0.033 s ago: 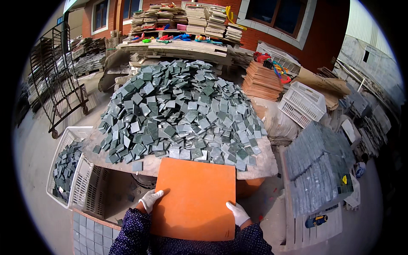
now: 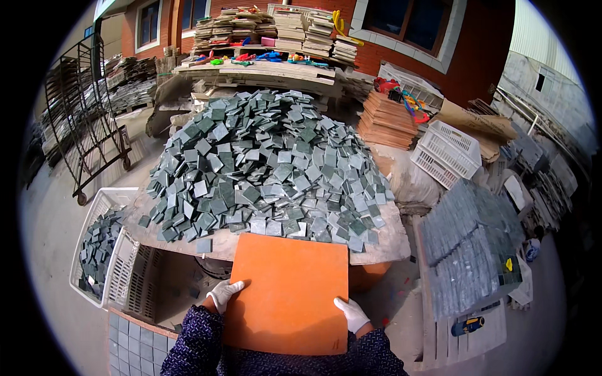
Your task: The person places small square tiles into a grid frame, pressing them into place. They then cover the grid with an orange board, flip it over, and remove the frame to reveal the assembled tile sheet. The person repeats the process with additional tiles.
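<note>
The left hand (image 2: 224, 294) and right hand (image 2: 353, 314) each have a pinching grip on opposite sides of the orange board (image 2: 288, 294), just before the tabletop (image 2: 394, 237). Its face is bare; loose tiles (image 2: 269, 163) lie heaped beyond, while a tile grid (image 2: 135, 344) at lower left is already in rows.

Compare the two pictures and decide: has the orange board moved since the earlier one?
No, not visibly: the orange board overlaps the near edge of the table at the same place, right of the loose tile.
</note>
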The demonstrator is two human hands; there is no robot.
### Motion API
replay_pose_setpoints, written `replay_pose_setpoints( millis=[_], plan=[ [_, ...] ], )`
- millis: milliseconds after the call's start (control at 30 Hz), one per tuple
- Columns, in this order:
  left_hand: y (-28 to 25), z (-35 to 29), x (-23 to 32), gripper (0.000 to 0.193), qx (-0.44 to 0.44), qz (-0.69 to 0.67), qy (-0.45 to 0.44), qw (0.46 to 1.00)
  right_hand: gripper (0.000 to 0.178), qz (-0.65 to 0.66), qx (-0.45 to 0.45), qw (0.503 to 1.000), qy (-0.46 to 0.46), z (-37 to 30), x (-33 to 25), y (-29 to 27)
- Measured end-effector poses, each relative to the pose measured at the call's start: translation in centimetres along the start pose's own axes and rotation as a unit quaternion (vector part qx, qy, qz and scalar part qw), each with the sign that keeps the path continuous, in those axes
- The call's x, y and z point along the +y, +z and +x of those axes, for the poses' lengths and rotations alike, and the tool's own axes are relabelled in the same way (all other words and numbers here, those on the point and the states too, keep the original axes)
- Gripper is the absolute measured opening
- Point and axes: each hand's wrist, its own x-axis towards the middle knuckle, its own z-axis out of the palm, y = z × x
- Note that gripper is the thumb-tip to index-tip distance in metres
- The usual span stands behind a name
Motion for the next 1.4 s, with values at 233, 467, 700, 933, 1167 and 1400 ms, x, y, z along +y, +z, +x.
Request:
replay_pose_setpoints(
  millis=[233,467,700,933,1167,1400],
  plan=[
    [0.9,-2.4,1.7,0.031,0.047,-0.004,0.005,0.999,0.037,0.008,0.012,1.000,0.023,-2.0,-2.9,1.7],
    [4.4,-3.8,13.1,0.043,-0.062,0.102,0.289,0.950,0.027,-0.135,-0.082,0.942,-0.296,-0.7,-14.5,3.4],
    [1.7,-4.2,13.2,0.035,-0.075,0.429,0.485,0.759,0.027,-0.475,-0.062,0.725,-0.495,1.3,-16.5,3.0],
    [-0.7,-3.2,3.0,0.047,0.057,0.710,0.506,0.486,0.033,-0.654,0.076,0.547,-0.517,4.6,-4.9,-1.3],
    [-2.6,-1.0,0.1,0.048,0.093,0.687,0.419,0.586,0.034,-0.692,0.077,0.532,-0.481,6.7,-4.4,0.3],
    [-0.9,-7.5,1.1,0.054,0.142,0.375,0.186,0.897,0.047,-0.563,0.005,0.786,-0.256,0.0,-6.0,-0.5]
  ],
)
